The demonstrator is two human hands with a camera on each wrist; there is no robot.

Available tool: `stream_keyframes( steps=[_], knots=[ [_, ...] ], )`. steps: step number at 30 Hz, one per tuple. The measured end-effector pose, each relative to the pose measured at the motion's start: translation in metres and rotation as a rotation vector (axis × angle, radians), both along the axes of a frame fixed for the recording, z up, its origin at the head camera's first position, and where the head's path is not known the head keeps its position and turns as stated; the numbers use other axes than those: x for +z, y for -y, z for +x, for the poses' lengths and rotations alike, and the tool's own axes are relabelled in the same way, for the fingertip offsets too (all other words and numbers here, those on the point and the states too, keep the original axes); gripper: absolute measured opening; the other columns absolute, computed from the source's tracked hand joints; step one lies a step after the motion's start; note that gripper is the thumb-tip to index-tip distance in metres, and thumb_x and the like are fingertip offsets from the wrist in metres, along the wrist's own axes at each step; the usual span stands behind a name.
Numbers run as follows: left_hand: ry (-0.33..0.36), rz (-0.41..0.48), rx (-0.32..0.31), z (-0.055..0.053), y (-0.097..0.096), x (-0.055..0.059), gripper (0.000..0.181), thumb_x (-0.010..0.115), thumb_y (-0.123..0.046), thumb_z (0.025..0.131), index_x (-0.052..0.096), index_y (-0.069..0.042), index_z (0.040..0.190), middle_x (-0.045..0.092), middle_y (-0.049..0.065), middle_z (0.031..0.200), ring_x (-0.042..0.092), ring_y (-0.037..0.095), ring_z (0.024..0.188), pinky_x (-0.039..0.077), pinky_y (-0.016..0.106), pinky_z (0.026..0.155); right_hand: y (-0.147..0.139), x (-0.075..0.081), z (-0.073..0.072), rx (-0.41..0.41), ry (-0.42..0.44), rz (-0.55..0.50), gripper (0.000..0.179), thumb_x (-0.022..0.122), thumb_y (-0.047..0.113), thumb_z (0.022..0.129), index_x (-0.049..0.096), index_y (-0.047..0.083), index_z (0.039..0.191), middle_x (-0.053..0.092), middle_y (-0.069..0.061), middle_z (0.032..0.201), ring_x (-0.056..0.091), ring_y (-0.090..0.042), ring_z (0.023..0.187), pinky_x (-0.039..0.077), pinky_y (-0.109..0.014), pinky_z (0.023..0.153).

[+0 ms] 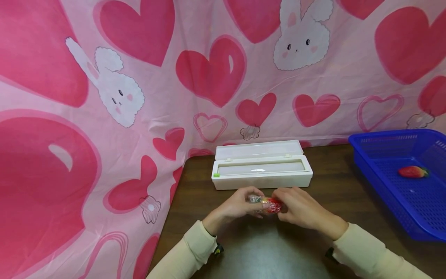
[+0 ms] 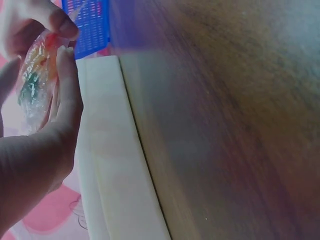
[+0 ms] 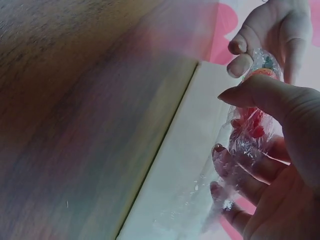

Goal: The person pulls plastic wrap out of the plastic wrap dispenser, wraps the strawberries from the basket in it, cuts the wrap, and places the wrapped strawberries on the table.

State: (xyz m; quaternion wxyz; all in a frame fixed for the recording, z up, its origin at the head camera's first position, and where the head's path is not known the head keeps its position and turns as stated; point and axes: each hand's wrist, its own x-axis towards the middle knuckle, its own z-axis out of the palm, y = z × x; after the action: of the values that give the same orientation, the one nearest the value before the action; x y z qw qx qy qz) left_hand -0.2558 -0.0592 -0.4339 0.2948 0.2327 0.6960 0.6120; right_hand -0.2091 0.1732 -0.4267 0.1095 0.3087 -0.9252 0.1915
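Observation:
A strawberry (image 1: 273, 205) wrapped in clear cling film (image 3: 248, 143) is held between both hands, just in front of a white cling film dispenser (image 1: 261, 182). My left hand (image 1: 240, 204) grips its green leafy end, thumb on the near side and fingers behind. At the red end, my right hand (image 1: 299, 208) pinches it between thumb and fingers. In the right wrist view, loose film trails past the berry over the right fingers. The left wrist view shows the wrapped green leaves (image 2: 31, 90) through the crinkled film.
The dispenser's translucent lid (image 1: 259, 150) stands raised at the back, and a small green slider (image 1: 216, 175) sits at its left end. To the right, a blue plastic basket (image 1: 378, 176) holds another strawberry (image 1: 412, 172). A pink heart-patterned cloth (image 1: 209, 23) hangs behind the wooden table (image 1: 195, 182).

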Motion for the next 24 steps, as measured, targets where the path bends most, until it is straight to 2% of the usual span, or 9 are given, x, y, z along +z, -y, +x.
stream_keyframes(
  steps=[3,6,9,13,17,24],
  knots=[
    [0.0,0.005,0.032,0.0,0.001,0.0,0.029,0.074,-0.007,0.094,0.062,0.003,0.119,0.067,0.013,0.108,0.072,0.023,0.083,0.057,0.056,0.082,0.0,0.0,0.001,-0.013,-0.034,0.009,0.044,0.091,0.025,0.072,0.07,0.017,0.109,0.066,0.012,0.098,0.058,-0.008,0.083,0.047,-0.037,0.074],
    [-0.028,-0.009,0.08,-0.001,0.004,0.0,0.029,0.075,-0.007,0.093,0.063,0.003,0.117,0.068,0.012,0.105,0.071,0.022,0.081,0.058,0.055,0.081,-0.002,0.002,0.003,-0.052,-0.093,0.029,0.064,0.094,0.035,0.07,0.068,0.011,0.124,0.067,0.001,0.115,0.064,-0.019,0.102,0.049,-0.046,0.085],
    [-0.061,-0.027,0.12,-0.002,0.006,-0.001,0.028,0.077,-0.007,0.091,0.065,0.002,0.115,0.068,0.011,0.102,0.071,0.021,0.08,0.059,0.054,0.079,-0.005,0.006,0.004,-0.104,-0.105,0.04,0.077,0.094,0.038,0.07,0.063,0.007,0.133,0.065,-0.007,0.124,0.065,-0.025,0.102,0.052,-0.049,0.084],
    [-0.084,-0.042,0.12,-0.003,0.008,0.0,0.029,0.078,-0.006,0.09,0.066,0.0,0.115,0.068,0.01,0.101,0.07,0.02,0.08,0.059,0.052,0.078,-0.007,0.01,0.005,-0.133,-0.004,0.025,0.079,0.093,0.034,0.072,0.059,0.006,0.138,0.068,-0.01,0.121,0.068,-0.025,0.092,0.056,-0.047,0.07],
    [-0.095,-0.044,0.098,-0.002,0.009,0.0,0.03,0.079,-0.006,0.089,0.066,-0.002,0.116,0.068,0.009,0.102,0.069,0.018,0.081,0.06,0.051,0.079,-0.008,0.008,0.005,-0.137,0.112,-0.012,0.077,0.092,0.03,0.073,0.059,0.008,0.138,0.071,-0.008,0.112,0.069,-0.024,0.094,0.055,-0.047,0.068],
    [-0.089,0.006,0.055,-0.005,0.012,0.0,0.03,0.076,-0.006,0.092,0.064,0.001,0.118,0.068,0.009,0.1,0.068,0.017,0.082,0.059,0.053,0.081,-0.011,0.006,0.002,-0.115,0.171,-0.053,0.074,0.093,0.028,0.071,0.06,0.011,0.136,0.07,0.004,0.096,0.063,-0.011,0.082,0.051,-0.038,0.064]
  ],
)
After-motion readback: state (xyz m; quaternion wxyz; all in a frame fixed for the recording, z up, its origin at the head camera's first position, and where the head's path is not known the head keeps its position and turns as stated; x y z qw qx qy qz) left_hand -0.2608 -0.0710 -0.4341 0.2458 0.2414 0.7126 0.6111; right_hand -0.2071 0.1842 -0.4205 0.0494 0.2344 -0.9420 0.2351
